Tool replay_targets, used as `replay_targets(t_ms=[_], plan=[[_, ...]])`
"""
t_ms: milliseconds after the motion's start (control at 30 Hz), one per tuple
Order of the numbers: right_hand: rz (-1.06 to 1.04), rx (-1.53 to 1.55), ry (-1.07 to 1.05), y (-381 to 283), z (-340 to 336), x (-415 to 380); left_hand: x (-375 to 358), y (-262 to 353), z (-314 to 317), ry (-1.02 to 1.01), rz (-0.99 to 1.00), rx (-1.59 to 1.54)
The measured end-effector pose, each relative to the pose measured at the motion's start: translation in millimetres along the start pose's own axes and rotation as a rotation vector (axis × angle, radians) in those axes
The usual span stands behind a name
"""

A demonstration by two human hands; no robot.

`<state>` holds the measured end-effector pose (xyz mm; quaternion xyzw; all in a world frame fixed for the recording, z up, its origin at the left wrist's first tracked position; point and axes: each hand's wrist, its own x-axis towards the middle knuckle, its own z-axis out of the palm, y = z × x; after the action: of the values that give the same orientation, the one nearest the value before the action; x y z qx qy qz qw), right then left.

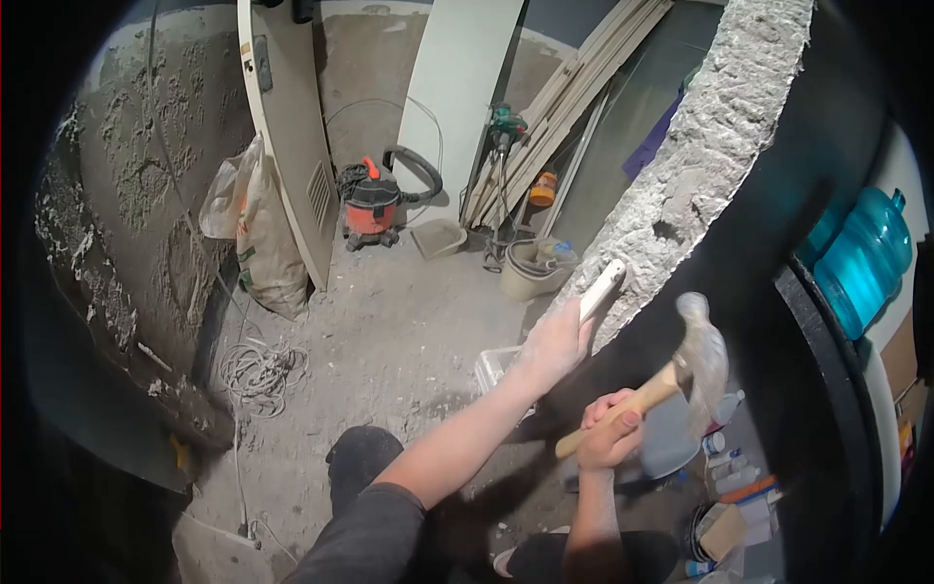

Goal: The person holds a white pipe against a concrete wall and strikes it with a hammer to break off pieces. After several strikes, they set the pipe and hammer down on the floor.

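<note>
My left hand is closed around a slim white-handled tool, whose rounded end has a small dark spot. That tool lies against the rough, chipped edge of the wall; its other end is hidden by my fingers. Lower and to the right, my right hand grips the wooden handle of a hammer. The hammer's metal head is raised, smeared by motion, and apart from the white tool. A dark hollow shows in the wall edge above my left hand.
A red and black vacuum cleaner, a bucket and leaning boards stand at the back. Coiled cable lies on the dusty floor. A full sack rests at left, a blue water jug at right.
</note>
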<state>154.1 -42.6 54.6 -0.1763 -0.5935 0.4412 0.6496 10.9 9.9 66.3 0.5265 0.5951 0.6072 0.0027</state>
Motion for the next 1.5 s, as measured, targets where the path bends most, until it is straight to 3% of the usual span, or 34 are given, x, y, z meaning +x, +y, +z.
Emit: replay_targets(t_ms=[33, 100, 167, 233, 367, 433, 567, 733, 833, 1100, 1367, 1433, 1500], plan=[[-0.083, 0.059, 0.054, 5.7, 3.2, 1.2, -0.1, -0.5, 0.3, -0.007, -0.012, 0.002], [-0.029, -0.049, -0.067, 29.1, -6.1, 7.6, -0.1, 0.2, 0.5, 0.003, 0.004, -0.002], [0.447, -0.198, -0.125, 19.7, -3.7, 22.2, 1.2, -3.1, 1.4, -0.011, -0.078, 0.026], [0.526, -0.268, -0.122, 6.4, 0.7, 19.4, 3.1, -11.1, -1.2, -0.002, -0.153, 0.059], [0.381, -0.241, -0.072, 2.3, 0.6, -17.5, -4.9, -15.1, -1.3, -0.01, -0.128, 0.069], [0.166, -0.161, -0.089, 0.5, -6.5, -27.2, -18.5, 3.0, -0.4, 0.058, 0.003, -0.066], [0.232, 0.036, -0.124, -6.1, -24.3, -39.0, -45.4, 34.3, -1.4, 0.037, 0.139, -0.223], [0.375, 0.109, -0.093, 8.3, -56.6, -55.9, -50.9, 18.8, 4.6, -0.109, 0.002, -0.14], [0.331, 0.106, -0.059, 15.8, -65.0, -59.9, -44.0, 9.5, -0.2, -0.242, -0.07, -0.193], [0.313, 0.107, -0.074, 4.5, -62.8, -53.6, -24.2, -9.6, 7.9, -0.087, -0.007, -0.144], [-0.087, 0.043, -0.043, 18.4, -26.0, -19.5, -21.1, -19.6, 8.9, -0.108, -0.009, -0.143], [-0.061, -0.087, -0.12, 41.6, -26.5, -12.7, -19.5, -21.3, 7.8, -0.148, -0.017, -0.198], [0.371, -0.157, -0.134, 48.2, -26.1, -6.5, -17.9, -23.6, 6.7, -0.149, -0.051, -0.198]])
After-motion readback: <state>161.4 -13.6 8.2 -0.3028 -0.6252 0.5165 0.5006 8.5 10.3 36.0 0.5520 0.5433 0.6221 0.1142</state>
